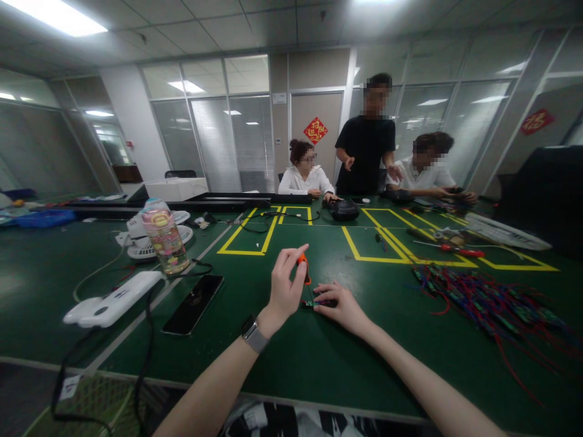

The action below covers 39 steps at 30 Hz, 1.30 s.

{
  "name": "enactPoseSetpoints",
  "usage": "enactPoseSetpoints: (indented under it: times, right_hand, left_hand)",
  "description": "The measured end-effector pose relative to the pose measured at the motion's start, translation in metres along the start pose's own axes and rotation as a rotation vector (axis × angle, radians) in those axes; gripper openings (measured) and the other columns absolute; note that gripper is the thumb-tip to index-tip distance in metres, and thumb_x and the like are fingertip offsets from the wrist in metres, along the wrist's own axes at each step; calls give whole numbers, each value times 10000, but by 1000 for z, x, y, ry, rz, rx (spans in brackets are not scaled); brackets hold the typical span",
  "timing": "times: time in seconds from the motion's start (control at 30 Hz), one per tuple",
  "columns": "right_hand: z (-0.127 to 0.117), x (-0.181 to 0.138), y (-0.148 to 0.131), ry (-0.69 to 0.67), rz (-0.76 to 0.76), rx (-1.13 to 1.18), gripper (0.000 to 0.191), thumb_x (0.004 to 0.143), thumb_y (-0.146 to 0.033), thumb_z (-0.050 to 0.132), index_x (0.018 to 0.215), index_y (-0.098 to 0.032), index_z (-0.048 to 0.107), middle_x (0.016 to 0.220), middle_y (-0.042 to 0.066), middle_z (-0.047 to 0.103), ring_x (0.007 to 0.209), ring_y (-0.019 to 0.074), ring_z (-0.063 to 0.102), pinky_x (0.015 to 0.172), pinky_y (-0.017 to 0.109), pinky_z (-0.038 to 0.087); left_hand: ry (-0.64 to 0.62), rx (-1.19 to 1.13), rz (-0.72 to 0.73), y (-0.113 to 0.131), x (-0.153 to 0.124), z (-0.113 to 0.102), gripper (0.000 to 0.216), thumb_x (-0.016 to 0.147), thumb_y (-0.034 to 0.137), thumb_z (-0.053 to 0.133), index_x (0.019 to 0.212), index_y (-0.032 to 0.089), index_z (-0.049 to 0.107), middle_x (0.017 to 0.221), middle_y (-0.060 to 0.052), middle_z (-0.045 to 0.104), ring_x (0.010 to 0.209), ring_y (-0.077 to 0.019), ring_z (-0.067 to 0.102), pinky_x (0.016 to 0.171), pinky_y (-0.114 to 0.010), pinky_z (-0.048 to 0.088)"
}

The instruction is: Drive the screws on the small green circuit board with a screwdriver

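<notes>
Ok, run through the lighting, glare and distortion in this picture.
Head view, top: ceiling lights blown white, bright patches in the glass. Head view, edges: upright lines lean. Head view, right: wires look soft. Head view, centre: the board at the right hand lacks fine detail.

orange handle (306,274): partly behind left hand (286,285); board (310,303): details too small; basket (104,394): cropped

A phone (194,305) lies on the counter (291,361) near a white device (116,298) and a clear bottle (167,246). Yellow tape (241,252) forms rectangles farther back. Beyond, a person in black (365,149) stands between two seated people in white (306,179); a red sign (316,130) hangs behind.
</notes>
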State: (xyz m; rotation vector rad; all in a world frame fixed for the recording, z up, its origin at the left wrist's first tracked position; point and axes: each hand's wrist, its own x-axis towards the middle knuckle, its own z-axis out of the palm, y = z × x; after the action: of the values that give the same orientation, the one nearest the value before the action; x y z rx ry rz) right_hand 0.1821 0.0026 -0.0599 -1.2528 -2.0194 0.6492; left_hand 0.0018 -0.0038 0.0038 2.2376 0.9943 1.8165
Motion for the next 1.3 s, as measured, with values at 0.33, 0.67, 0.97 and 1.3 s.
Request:
enactPoseSetpoints:
  times: [0.33, 0.67, 0.97, 1.3]
  right_hand:
    - [0, 0, 1, 9, -2, 4, 141, 724, -282, 748, 856, -247, 787, 1129, 89, 730, 1190, 300, 596, 1144, 606, 185]
    - [0, 0, 0, 3, 3, 0, 140, 723, -282, 748, 852, -246, 787, 1137, 87, 727, 1195, 297, 594, 1152, 603, 174]
    - [1, 0, 1, 13, -6, -1, 133, 722, -291, 750, 846, -256, 784, 1128, 86, 732, 1183, 295, 601, 1139, 617, 191]
    - [-1, 0, -2, 4, -6, -1, 136, 729, -290, 746, 853, -252, 786, 1133, 85, 730, 1190, 299, 597, 1146, 614, 185]
  left_hand:
    - [29, 54, -16, -3, 0, 1, 242, 957, 255, 517, 1160, 215, 643, 890, -31, 550, 830, -165, 562, 758, -288, 483]
    - [42, 51, -5, -4, 1, 1, 240, 932, 245, 567, 1157, 216, 644, 842, -14, 536, 783, -153, 555, 744, -282, 478]
    - [-18, 7, -13, -2, -1, 2, 344, 987, 198, 420, 1308, 214, 543, 978, -57, 604, 885, -170, 583, 796, -302, 488]
    - [6, 4, 5, 1, 0, -1, 307, 990, 207, 409, 1235, 208, 593, 976, -58, 597, 899, -174, 576, 792, -303, 482]
